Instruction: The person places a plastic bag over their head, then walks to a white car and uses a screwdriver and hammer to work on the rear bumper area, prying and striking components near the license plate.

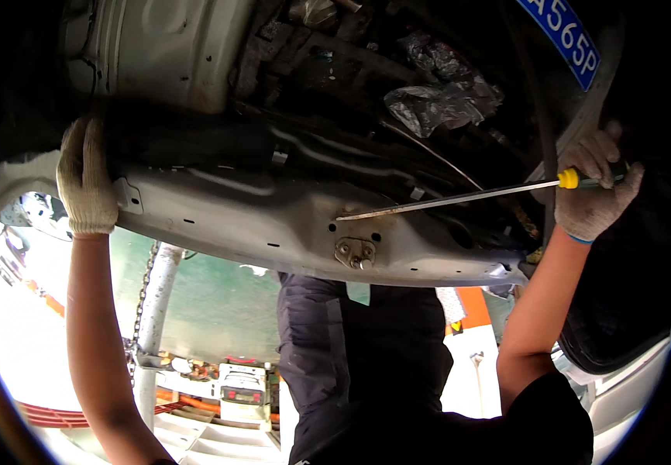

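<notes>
My right hand point(590, 186), in a pale knitted glove, is closed round the handle of a long screwdriver point(459, 198) with a yellow collar. Its thin shaft runs left across the car body, and the tip meets the bare metal rear panel point(235, 209) just above a bolted latch striker point(356, 252). At the panel's left end my left hand point(87, 178), also gloved, lies with straight fingers reaching over the edge; no object shows in it. The fingertips fade into shadow.
Crumpled clear plastic point(444, 97) lies in the dark trunk area beyond the panel. A blue number plate point(568, 39) is at upper right. Below the panel are my dark trousers point(320, 341), a green floor point(219, 310), and a white post point(157, 302) with a chain point(146, 287).
</notes>
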